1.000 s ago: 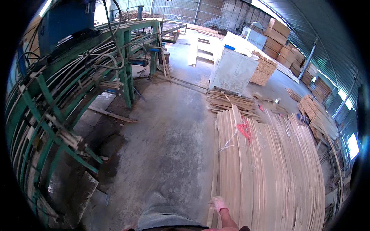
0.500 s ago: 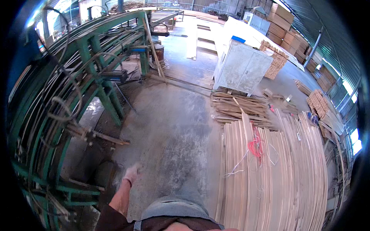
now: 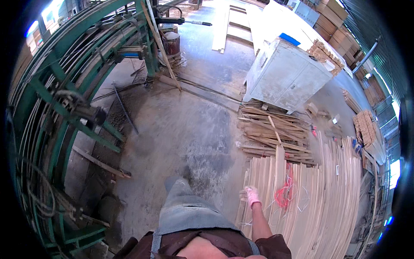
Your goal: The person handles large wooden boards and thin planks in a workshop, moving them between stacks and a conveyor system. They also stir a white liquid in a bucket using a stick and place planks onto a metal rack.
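My right hand (image 3: 250, 195), in a pale glove with a pink cuff, hangs to the right of my body. Its fingers are loosely apart with nothing in them. Behind it in the picture is the left edge of a wide stack of long, pale wooden boards (image 3: 308, 196); the hand seems apart from them. A tangle of red strapping (image 3: 283, 194) lies on top of the boards. My left hand is out of sight; only the dark left sleeve shows at the lower edge. My legs, under a grey apron (image 3: 189, 213), are in mid-stride on the concrete floor.
On the left stands a long green metal machine frame (image 3: 41, 93). Rough wood strips (image 3: 274, 131) are heaped before a grey-white cabinet (image 3: 291, 75). A low timber rail (image 3: 202, 96) crosses the floor ahead. A dark red drum (image 3: 171, 43) stands near the frame.
I have moved forward, so the cabinet and wood strips are nearer. My left hand has swung out of view, and my right hand has come into it beside the boards.
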`<control>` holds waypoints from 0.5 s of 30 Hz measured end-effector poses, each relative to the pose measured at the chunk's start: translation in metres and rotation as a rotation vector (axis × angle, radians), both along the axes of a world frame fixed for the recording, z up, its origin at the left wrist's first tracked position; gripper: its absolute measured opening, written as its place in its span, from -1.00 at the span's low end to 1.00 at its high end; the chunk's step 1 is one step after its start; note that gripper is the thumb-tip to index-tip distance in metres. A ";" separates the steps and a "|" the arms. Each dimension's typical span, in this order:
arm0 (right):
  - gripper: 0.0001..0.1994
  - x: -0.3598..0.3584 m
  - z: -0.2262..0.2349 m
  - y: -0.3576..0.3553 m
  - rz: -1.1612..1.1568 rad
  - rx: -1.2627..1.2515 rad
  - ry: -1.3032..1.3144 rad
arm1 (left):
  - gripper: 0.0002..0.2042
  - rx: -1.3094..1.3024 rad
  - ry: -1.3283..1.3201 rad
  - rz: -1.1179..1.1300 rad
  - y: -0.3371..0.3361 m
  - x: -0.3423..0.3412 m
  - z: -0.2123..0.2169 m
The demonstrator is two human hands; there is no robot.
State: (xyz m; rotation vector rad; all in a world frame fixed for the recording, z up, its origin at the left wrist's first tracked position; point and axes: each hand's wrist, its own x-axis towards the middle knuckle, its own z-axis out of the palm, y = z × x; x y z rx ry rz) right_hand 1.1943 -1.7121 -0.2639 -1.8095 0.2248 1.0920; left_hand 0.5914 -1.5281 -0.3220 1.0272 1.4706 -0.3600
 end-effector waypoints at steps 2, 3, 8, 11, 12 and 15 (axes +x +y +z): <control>-0.68 0.055 -0.019 0.053 0.001 0.022 0.021 | -0.56 -0.112 0.064 0.114 0.036 0.042 -0.010; -0.67 0.069 -0.031 0.072 -0.017 -0.002 0.086 | -0.54 -0.126 0.070 0.113 0.064 0.069 -0.019; -0.64 0.113 -0.112 0.145 0.638 -0.218 -0.001 | -0.47 0.054 -0.146 0.115 0.283 0.233 -0.055; -0.69 0.141 -0.184 0.165 1.286 -0.455 -0.548 | -0.48 0.153 -0.316 0.586 0.467 0.384 -0.011; -0.70 0.163 -0.215 0.155 1.272 -0.541 -0.511 | -0.47 0.180 -0.323 0.504 0.521 0.448 0.018; -0.71 0.233 -0.253 0.217 1.385 -0.554 -0.389 | -0.47 0.220 -0.481 0.409 0.671 0.591 0.093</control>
